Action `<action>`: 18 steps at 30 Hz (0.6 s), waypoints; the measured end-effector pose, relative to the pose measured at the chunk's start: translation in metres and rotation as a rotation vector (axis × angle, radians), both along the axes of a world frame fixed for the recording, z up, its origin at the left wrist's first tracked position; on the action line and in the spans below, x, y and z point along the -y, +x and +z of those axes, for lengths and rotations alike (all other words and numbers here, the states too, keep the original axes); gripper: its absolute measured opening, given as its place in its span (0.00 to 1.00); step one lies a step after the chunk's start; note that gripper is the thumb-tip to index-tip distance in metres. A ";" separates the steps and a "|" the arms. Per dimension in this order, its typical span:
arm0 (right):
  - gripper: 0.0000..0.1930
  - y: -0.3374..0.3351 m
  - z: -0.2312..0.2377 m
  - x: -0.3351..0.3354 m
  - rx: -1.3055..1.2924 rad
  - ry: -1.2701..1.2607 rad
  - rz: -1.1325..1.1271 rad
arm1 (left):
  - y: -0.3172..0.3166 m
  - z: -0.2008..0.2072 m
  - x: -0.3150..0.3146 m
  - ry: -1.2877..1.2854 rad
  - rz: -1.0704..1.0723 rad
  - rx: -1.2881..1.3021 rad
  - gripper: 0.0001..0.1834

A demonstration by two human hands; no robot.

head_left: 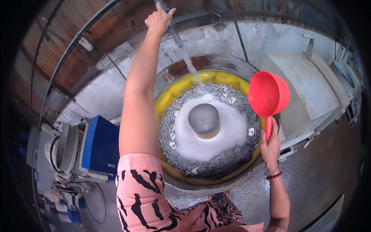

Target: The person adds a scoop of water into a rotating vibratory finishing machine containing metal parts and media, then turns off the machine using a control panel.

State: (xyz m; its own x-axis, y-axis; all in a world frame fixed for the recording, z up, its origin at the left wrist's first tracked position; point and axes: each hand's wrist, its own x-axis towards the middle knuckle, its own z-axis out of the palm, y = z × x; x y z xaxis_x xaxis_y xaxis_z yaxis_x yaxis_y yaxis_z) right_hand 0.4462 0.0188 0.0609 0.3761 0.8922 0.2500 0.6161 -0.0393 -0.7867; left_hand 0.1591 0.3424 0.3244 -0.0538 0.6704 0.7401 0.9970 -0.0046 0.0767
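Observation:
High up, my left hand (158,19) is at a small blue tap handle (167,11) on a water pipe (177,39); its index finger and thumb show around the handle, the other fingers are mostly hidden. A stream of water (193,70) runs from the pipe into a round yellow-lined tub (179,88). Inside, many small grey metal pieces (166,127) ring a mound of white foam (193,145) around a grey central post (203,118). My right hand (270,149) is closed around the handle of a red plastic dipper (269,94), held over the tub's right rim with its bowl facing me.
A pale, box-like machine cover (295,92) with a metal handle stands on the right. To the left is a blue panel (100,143) beside a grey round machine (63,149). A whitish wall (92,91) runs behind the tub, and the floor (247,197) looks wet.

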 end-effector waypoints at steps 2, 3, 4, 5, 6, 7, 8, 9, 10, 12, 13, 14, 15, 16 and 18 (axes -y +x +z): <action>0.25 -0.002 0.005 0.003 -0.021 0.020 0.016 | -0.019 0.008 0.031 -0.002 0.034 0.019 0.33; 0.26 -0.004 0.007 0.003 -0.063 0.029 0.017 | -0.031 0.012 0.047 -0.014 0.053 0.017 0.30; 0.26 -0.005 0.007 0.004 -0.039 0.037 0.034 | -0.048 0.007 0.060 -0.006 0.070 0.042 0.30; 0.26 -0.005 0.003 0.004 -0.003 0.128 0.020 | -0.071 -0.008 0.067 -0.071 0.105 -0.004 0.29; 0.27 -0.005 0.001 0.003 0.030 0.219 0.010 | -0.096 -0.026 0.075 -0.139 0.140 -0.052 0.29; 0.27 -0.005 -0.001 0.002 0.078 0.248 0.022 | -0.127 -0.050 0.085 -0.268 0.156 -0.145 0.26; 0.27 -0.005 0.000 0.002 0.101 0.246 0.037 | -0.160 -0.080 0.098 -0.401 0.169 -0.242 0.23; 0.27 -0.003 0.000 0.002 0.109 0.218 0.075 | -0.186 -0.119 0.117 -0.412 0.217 -0.258 0.20; 0.27 -0.002 -0.005 -0.003 0.116 0.185 0.106 | -0.191 -0.140 0.145 -0.583 0.231 -0.142 0.25; 0.24 0.011 -0.003 -0.026 0.231 0.360 0.171 | -0.199 -0.170 0.208 -0.903 0.306 0.075 0.37; 0.22 0.005 0.012 -0.038 -0.074 0.140 0.313 | -0.228 -0.196 0.220 -0.938 0.336 0.176 0.37; 0.20 -0.009 0.024 -0.052 -0.390 -0.102 0.456 | -0.263 -0.229 0.231 -0.978 0.383 0.268 0.36; 0.16 -0.026 0.038 -0.065 -0.607 -0.187 0.509 | -0.271 -0.252 0.237 -0.986 0.416 0.369 0.35; 0.12 -0.044 0.050 -0.083 -0.823 -0.272 0.558 | -0.276 -0.268 0.247 -0.990 0.451 0.471 0.33; 0.05 -0.061 0.054 -0.129 -1.079 -0.467 0.613 | -0.252 -0.272 0.262 -0.919 0.321 0.637 0.32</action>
